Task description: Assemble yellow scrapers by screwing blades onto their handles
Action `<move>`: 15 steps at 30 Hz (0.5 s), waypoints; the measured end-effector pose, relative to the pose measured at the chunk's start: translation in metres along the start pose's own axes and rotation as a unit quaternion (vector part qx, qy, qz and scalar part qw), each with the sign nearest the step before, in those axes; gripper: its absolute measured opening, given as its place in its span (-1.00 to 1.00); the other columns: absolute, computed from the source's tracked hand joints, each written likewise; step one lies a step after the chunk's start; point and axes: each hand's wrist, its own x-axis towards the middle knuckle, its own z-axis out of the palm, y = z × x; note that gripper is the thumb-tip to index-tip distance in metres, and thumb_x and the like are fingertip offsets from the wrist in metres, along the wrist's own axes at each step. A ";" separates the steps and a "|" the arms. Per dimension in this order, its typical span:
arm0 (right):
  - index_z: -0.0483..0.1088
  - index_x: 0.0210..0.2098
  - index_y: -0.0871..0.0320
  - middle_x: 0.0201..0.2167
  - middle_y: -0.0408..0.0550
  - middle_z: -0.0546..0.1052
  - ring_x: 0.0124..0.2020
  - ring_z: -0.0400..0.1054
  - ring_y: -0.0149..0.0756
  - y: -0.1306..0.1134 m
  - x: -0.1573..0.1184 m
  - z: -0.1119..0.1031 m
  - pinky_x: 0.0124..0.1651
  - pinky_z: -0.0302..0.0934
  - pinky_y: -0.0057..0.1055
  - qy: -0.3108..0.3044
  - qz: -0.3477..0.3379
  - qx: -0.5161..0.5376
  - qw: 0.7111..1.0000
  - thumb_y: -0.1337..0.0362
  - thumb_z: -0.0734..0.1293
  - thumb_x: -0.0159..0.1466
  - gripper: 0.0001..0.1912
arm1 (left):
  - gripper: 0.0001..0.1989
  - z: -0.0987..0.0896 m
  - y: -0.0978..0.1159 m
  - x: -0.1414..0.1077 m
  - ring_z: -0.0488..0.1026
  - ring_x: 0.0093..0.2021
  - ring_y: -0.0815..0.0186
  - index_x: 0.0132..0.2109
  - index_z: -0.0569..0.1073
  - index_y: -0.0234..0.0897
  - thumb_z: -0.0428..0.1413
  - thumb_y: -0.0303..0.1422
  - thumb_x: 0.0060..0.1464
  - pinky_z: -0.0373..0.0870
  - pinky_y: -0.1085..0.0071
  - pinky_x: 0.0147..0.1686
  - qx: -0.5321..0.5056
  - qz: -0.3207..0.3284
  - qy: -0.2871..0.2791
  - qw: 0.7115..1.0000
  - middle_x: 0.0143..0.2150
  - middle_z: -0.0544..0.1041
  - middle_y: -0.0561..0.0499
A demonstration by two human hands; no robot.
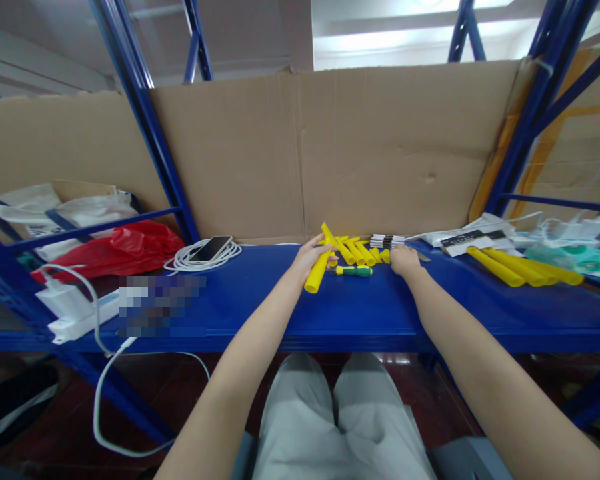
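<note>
My left hand [314, 258] is wrapped round a yellow tube [316, 277], which slants toward the shelf's front edge. Several shorter yellow pieces [364, 253] lie just beyond and to the right of it. A green and yellow screwdriver [354, 271] rests on the blue surface between my hands. My right hand [404, 260] is closed on the surface at the right end of the yellow pieces; what its fingers hold, if anything, is hidden. A grey, blade-like end [423, 257] shows just right of it. Behind the pieces is a white and black striped bundle [386, 241].
Longer yellow tubes [500, 267] lie at the right beside white packets and cables. A phone [213, 249] sits on a coiled white cable at the left, near a red bag [130, 247] and a white power strip [83, 323]. Cardboard [370, 147] stands along the back.
</note>
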 end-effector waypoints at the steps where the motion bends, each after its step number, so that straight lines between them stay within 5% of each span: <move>1: 0.40 -0.02 0.34 0.01 0.29 0.41 0.11 0.21 -0.07 0.000 0.000 0.000 0.06 0.10 -0.21 0.002 -0.003 0.000 1.000 0.50 0.13 0.19 -0.60 | -0.30 0.000 0.000 0.000 0.49 -0.55 0.42 0.35 0.03 -0.13 0.03 -0.59 0.11 0.26 0.62 -0.68 0.004 0.000 -0.002 1.000 -0.07 0.53 -0.23; 9: 0.35 -0.01 0.38 -0.01 0.32 0.38 0.11 0.21 -0.05 0.001 -0.002 0.004 0.08 0.11 -0.15 0.025 -0.007 0.048 0.998 0.52 0.10 0.20 -0.60 | -0.30 0.001 0.000 -0.003 0.48 -0.57 0.43 0.36 -0.01 -0.17 0.00 -0.59 0.13 0.25 0.62 -0.69 0.021 -0.024 -0.042 0.999 -0.07 0.53 -0.25; 15: 0.38 -0.15 0.27 -0.06 0.20 0.39 0.00 0.28 -0.13 -0.009 0.008 -0.001 0.01 0.15 -0.27 0.108 -0.006 0.194 0.975 0.43 0.09 0.26 -0.71 | -0.32 0.001 -0.002 -0.002 0.48 -0.57 0.42 0.34 0.04 -0.18 0.04 -0.56 0.13 0.26 0.61 -0.69 0.029 -0.048 -0.072 0.996 -0.07 0.53 -0.26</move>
